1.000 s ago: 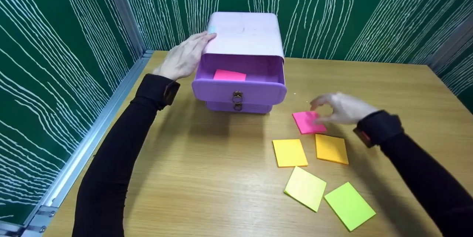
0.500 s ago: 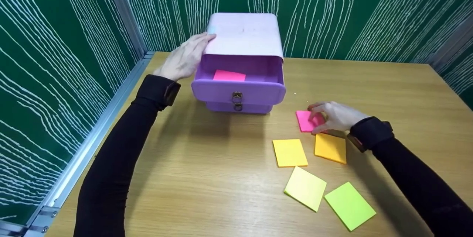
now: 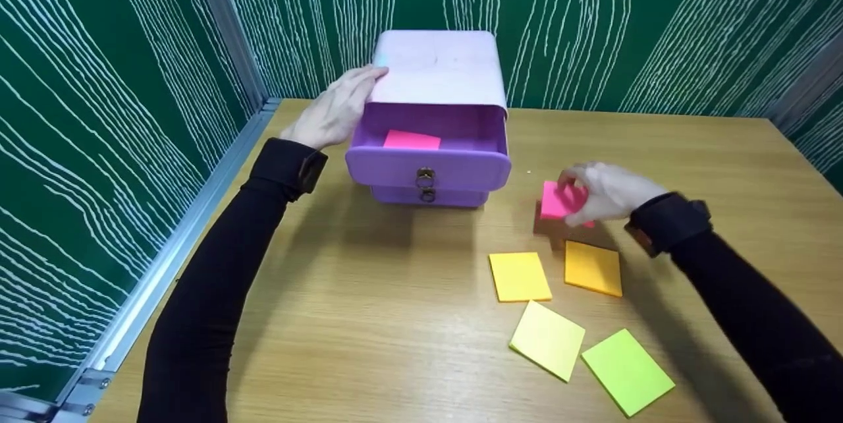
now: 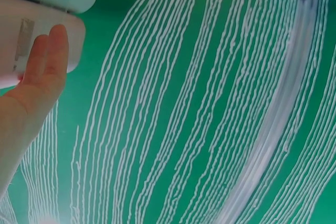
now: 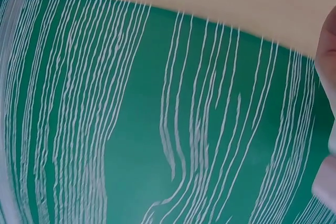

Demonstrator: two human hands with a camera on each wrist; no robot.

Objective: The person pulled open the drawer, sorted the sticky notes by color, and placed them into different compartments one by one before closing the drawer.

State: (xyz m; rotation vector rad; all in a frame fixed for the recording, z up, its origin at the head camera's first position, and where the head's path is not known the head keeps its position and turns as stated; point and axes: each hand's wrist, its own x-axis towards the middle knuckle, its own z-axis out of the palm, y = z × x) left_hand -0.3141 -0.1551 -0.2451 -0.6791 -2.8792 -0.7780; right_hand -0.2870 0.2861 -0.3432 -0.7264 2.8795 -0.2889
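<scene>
A: Where is the pink pad [image 3: 554,201]?

B: In the right hand [image 3: 609,191], pinched by the fingers, with the thumb on the near side. Its left part sticks out past the fingertips, and it looks tilted and raised slightly off the table [image 3: 362,344].

A: Which step is in hand, then?

B: Picking it up, by the look of it — the next move seems to call for a firm pinch and a clean lift.

A: And the left hand [image 3: 336,107]?

B: Its fingers are straight and close together against the left side of the pale box [image 3: 438,70], tips at the top edge — probably steadying it.

A: What shows at the front?

B: The upper purple drawer [image 3: 388,167], pulled out, a pink piece [image 3: 411,140] inside. The pinched pad is to its right, apart from it.

A: Anything further out?

B: A yellow pad [image 3: 519,277] beside an orange pad [image 3: 593,268]; nearer the person, a pale yellow pad [image 3: 547,341] and a green pad [image 3: 627,372].
</scene>
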